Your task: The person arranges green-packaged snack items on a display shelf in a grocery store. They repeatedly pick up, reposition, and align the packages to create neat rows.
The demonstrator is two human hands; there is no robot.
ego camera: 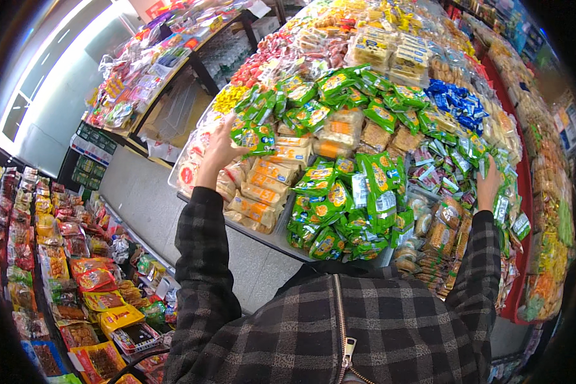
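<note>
My left hand [219, 152], fingers spread, reaches over the left part of a snack display, its fingertips beside green snack packets [252, 139]. On the right, my right hand [489, 185] is by more green packets [474, 148]; whether it grips one is unclear. Between the hands, green packets lie in an arc and in a heaped tray [326, 209]. Orange-and-cream wrapped packs [264, 187] fill the compartment nearest my left forearm. Brown square snacks [376, 136] and small purple-and-green packets [429, 168] lie further right.
Blue packets [456, 104] and cream bagged snacks [372, 50] lie further back. A table of packaged goods [158, 62] stands at upper left. Shelves of bagged snacks [96, 278] run along the lower left, beside grey floor [144, 192]. Another snack display [547, 192] runs down the right.
</note>
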